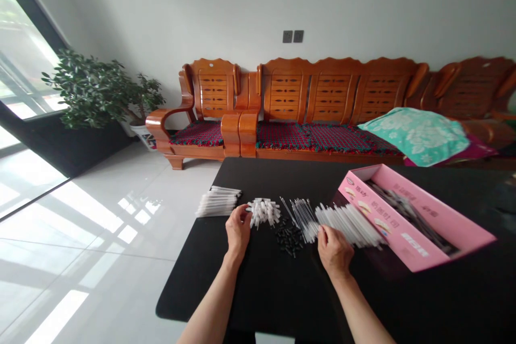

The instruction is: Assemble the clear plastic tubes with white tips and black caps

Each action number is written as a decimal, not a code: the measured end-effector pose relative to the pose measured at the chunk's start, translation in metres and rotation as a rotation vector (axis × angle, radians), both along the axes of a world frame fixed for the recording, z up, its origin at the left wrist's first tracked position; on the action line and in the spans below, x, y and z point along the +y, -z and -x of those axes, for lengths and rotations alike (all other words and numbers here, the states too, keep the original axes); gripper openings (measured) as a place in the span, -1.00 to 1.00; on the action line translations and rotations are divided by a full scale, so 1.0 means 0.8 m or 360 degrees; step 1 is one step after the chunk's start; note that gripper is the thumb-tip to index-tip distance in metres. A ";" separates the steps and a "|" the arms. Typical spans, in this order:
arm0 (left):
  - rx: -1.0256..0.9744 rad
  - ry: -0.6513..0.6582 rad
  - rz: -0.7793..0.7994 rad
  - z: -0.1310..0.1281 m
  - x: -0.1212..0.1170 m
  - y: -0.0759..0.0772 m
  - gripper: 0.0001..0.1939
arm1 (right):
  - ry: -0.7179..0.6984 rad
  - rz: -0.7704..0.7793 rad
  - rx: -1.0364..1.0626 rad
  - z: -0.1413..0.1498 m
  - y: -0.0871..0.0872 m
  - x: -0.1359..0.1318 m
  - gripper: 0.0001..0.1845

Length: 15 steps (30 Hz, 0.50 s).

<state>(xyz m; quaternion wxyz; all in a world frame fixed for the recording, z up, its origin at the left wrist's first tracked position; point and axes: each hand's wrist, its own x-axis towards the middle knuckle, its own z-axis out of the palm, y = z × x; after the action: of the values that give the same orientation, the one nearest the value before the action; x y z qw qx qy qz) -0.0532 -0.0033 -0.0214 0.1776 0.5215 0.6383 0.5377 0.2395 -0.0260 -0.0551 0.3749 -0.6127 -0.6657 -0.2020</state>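
White plastic parts (264, 212) touch the curled fingers of the left hand (238, 228); grip cannot be determined. Right hand (332, 251) fingers lie over clear plastic tubes (349, 224), grip likewise undetermined. Black plastic pieces (288, 237) lie between both hands on a black table (193, 290), beside a pink box (415, 220).

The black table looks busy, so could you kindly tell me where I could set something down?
Bare tabletop lies near the edge in front of the left hand and right hand, and beyond the white tubes, up to the pink box. It is crowded between the hands, where white pieces, black pieces and clear sticks lie.
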 end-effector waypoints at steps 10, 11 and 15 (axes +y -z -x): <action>0.0902 -0.0184 0.0030 0.095 0.029 0.009 -0.60 | -0.0032 -0.0042 0.0032 0.001 0.001 0.001 -0.66; 0.0955 -0.0160 0.0072 0.098 0.030 0.011 -0.59 | -0.0034 -0.0049 0.0019 0.001 0.001 0.001 -0.66; 0.1085 -0.0104 0.0187 0.103 0.027 0.020 -0.59 | -0.0016 -0.0047 -0.0012 -0.001 0.003 0.002 -0.66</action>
<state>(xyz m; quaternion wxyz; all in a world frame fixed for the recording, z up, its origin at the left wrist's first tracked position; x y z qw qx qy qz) -0.1359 0.0187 -0.0376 -0.0334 0.6392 0.7072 0.3003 0.2402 -0.0242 -0.0578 0.3824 -0.6031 -0.6671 -0.2122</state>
